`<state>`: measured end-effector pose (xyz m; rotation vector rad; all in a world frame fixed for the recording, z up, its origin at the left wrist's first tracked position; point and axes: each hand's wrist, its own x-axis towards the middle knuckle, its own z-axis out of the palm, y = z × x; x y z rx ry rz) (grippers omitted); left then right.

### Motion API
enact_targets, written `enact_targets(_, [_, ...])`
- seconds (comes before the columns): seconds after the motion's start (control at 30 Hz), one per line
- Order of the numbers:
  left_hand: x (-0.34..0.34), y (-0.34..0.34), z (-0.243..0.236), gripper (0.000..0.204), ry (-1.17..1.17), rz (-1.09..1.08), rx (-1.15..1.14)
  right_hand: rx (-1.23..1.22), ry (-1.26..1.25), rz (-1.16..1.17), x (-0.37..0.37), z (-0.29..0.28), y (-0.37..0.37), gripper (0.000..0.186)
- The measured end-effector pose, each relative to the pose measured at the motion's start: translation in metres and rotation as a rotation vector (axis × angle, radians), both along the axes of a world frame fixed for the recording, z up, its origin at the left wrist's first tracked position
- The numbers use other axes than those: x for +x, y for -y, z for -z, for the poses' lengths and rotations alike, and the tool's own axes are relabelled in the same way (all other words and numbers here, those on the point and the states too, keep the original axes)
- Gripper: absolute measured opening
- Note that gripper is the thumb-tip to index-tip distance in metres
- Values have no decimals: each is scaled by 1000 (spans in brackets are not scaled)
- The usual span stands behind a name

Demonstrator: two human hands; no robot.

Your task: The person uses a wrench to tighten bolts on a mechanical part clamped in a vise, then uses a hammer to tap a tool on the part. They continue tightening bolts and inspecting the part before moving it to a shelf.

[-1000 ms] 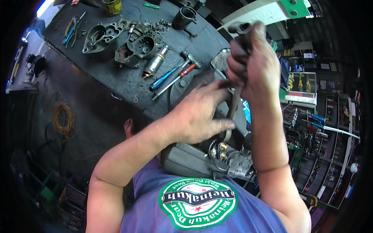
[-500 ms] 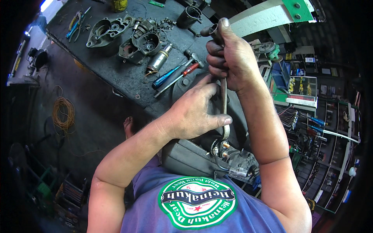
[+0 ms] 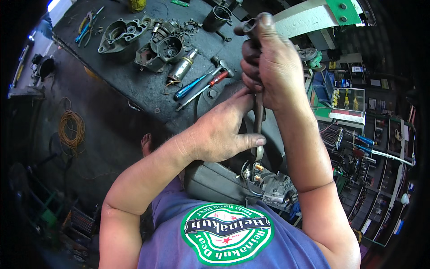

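My right hand (image 3: 280, 67) is closed high around a long steel wrench (image 3: 258, 112), its ring-shaped end showing above the fist. Lower down, my left hand (image 3: 224, 130) holds the same wrench, thumb across the shaft and fingers reaching behind it; part of those fingers is hidden. The wrench's curved lower end sits by two copper-coloured threaded studs (image 3: 258, 167) on a metal part in front of my chest. Beside the studs lies a long dark housing (image 3: 212, 181), with a silver-grey piece (image 3: 274, 192) to its right.
The dark workbench (image 3: 121, 76) carries a red-handled screwdriver (image 3: 217, 79), a hammer (image 3: 224, 65), a silver armature (image 3: 182, 67), grey castings (image 3: 165, 51), pliers (image 3: 87, 29) and a black cylinder (image 3: 217, 18). An orange cable coil (image 3: 71, 130) lies on the floor. Tool shelves (image 3: 376, 179) stand at right.
My right fist and the wrench's upper end have moved slightly up and to the right. My left hand stays on the wrench, nearly still.
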<state>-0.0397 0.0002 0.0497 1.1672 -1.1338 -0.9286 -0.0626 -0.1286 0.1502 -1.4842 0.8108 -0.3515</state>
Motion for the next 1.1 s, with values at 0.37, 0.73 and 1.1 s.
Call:
enact_targets(0.37, [-4,-1,3,72,124,-71,-110,-118,72,83,-6,-11,-8,59])
enact_targets(0.73, [-4,-5,24,61,-219,-98,-89,70,189,91,-21,-23,61,50])
enact_targets(1.1, [1,-10,4,45,57,-49,8,154,286,270,-100,-20,62,57])
